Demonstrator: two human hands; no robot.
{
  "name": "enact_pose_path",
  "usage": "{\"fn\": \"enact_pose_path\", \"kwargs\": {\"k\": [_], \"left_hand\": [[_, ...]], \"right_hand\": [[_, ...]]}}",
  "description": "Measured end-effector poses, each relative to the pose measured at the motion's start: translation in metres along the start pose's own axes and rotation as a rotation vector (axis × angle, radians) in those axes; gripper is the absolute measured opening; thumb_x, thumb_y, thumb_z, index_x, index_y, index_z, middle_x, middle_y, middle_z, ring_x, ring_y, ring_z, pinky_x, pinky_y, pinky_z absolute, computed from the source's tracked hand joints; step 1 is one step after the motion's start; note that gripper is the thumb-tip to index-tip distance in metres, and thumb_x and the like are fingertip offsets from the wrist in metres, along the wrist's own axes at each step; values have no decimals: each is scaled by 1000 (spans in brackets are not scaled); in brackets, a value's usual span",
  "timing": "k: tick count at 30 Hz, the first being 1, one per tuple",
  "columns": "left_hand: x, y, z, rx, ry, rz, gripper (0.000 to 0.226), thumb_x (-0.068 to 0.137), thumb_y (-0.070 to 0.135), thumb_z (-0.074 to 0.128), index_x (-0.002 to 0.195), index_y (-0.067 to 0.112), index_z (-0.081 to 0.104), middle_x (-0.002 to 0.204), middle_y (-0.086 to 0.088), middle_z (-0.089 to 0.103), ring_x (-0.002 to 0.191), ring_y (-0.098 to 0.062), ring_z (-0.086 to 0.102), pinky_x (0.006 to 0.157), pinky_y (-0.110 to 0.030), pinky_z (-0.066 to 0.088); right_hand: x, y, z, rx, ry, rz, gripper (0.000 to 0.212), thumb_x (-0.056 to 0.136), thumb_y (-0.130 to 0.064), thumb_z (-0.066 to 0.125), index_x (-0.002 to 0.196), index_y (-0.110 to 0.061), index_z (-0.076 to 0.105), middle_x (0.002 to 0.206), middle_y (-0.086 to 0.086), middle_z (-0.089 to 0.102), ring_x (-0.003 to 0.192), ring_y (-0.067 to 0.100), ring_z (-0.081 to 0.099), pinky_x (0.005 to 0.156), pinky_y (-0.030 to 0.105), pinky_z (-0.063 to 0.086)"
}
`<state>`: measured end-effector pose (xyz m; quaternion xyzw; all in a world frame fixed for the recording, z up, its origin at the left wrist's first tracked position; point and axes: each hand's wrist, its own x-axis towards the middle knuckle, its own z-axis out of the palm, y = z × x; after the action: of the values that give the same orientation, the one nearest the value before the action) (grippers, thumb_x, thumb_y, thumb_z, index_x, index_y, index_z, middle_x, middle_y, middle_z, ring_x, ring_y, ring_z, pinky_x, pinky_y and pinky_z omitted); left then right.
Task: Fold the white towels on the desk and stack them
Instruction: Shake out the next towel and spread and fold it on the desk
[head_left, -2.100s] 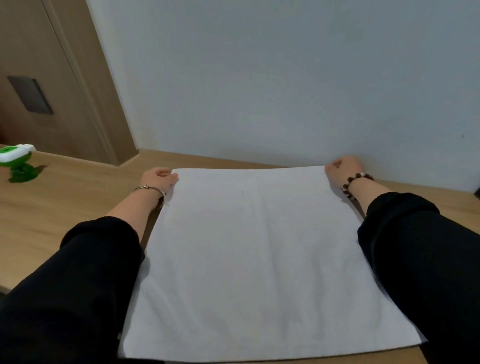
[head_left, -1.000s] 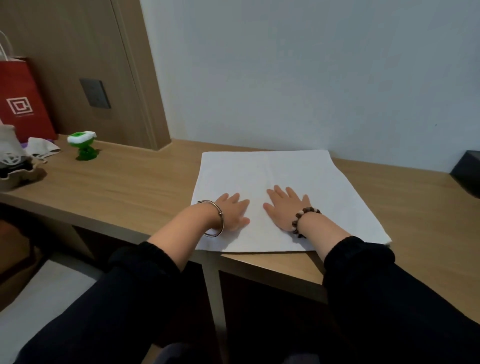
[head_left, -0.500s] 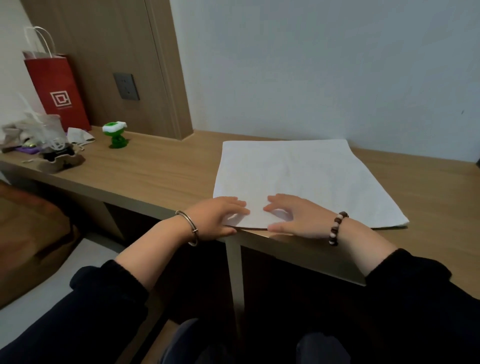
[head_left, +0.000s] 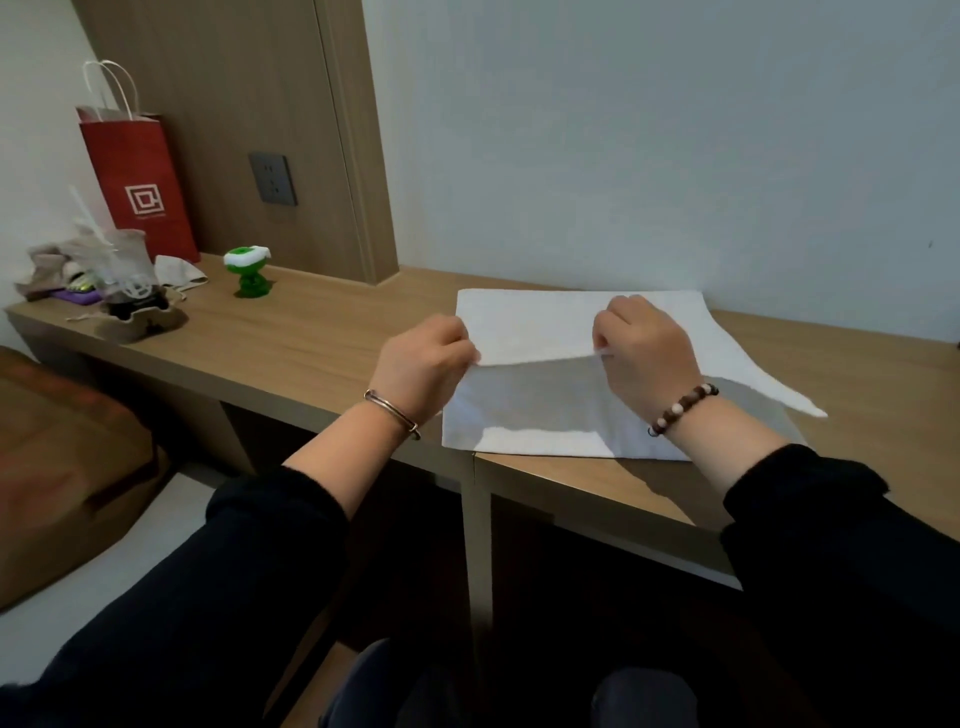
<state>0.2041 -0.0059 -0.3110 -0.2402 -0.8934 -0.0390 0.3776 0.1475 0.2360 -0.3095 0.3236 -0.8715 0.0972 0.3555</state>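
A white towel (head_left: 535, 322) lies on the wooden desk (head_left: 322, 338) against the wall. Its near edge is lifted off a lower white layer (head_left: 540, 421) that stays flat at the desk's front edge. My left hand (head_left: 423, 371), with a metal bangle on the wrist, pinches the raised edge at its left end. My right hand (head_left: 644, 356), with a bead bracelet, pinches the same edge further right. The towel's right corner (head_left: 800, 405) hangs out loose over the desk.
At the desk's left end stand a red paper bag (head_left: 140, 182), a green toy (head_left: 249, 275) and a cluttered tray with a cup (head_left: 130, 306). A wall socket (head_left: 272, 178) sits on the wood panel. A brown seat (head_left: 62, 467) is low on the left.
Both hands left the towel's far corners, slid flat to its near edge, then pinched that edge and lifted it up and away from me. The view pulled back from the desk.
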Motion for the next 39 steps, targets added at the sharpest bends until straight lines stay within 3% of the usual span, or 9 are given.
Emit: {"fn": "enact_pose_path", "kwargs": {"k": [2,4,8,15,22,27,29,32,39], "left_hand": [[-10,1,2,56,-22,186,23,54,-12,79,61,7,68,62,-9,57,52,-23,54,35,-21,33],[-28,3,8,34,-135,269,26,51,-12,81,63,7,69,62,-9,56,52,-22,53,34,-22,35],[-50,7,15,-86,-214,126,26,55,-13,79,70,6,69,68,-10,58,56,-24,57,32,-28,39],[-54,10,21,-160,-178,106,24,58,-16,77,68,4,68,68,-10,63,56,-25,60,37,-29,44],[-63,11,21,-168,-193,117,17,66,-7,77,75,6,71,72,-7,63,59,-24,59,36,-32,44],[-62,7,12,-136,-237,154,20,62,-11,75,73,6,71,70,-9,63,58,-25,59,35,-32,43],[-61,6,8,-103,-282,141,10,76,0,65,68,6,68,68,-8,61,57,-25,58,36,-32,43],[-48,9,9,-44,-320,34,33,89,24,44,60,9,53,65,-4,52,62,-25,54,45,-31,38],[-7,54,41,-325,-449,-138,16,88,31,61,94,18,68,84,6,57,83,-12,52,70,-28,43]], "right_hand": [[-14,-5,0,-89,46,-204,28,61,24,61,61,-3,53,62,14,50,53,27,47,47,30,36],[-33,-5,8,-94,-121,-302,27,60,18,71,61,-4,56,62,11,52,53,26,49,47,28,37],[-53,5,21,-24,-437,-84,5,88,-6,57,88,-11,60,91,6,58,77,17,45,61,24,30],[-54,7,20,20,-492,37,2,89,-20,59,90,-19,61,94,-2,60,80,14,49,67,22,39],[-59,5,22,12,-415,46,9,89,-17,59,82,-11,61,88,2,59,76,14,40,60,27,37],[-61,8,16,94,-435,84,8,87,-10,58,85,-11,65,93,0,61,87,16,49,68,27,41],[-64,9,12,174,-439,116,11,86,-9,57,88,-13,67,96,-2,63,92,17,53,74,25,41],[-65,6,8,233,-472,122,17,86,-13,56,96,-15,70,104,-4,63,98,14,53,82,23,42],[-61,3,3,327,-513,187,19,90,-17,59,102,-18,73,114,-4,64,103,13,55,89,20,40]]}}
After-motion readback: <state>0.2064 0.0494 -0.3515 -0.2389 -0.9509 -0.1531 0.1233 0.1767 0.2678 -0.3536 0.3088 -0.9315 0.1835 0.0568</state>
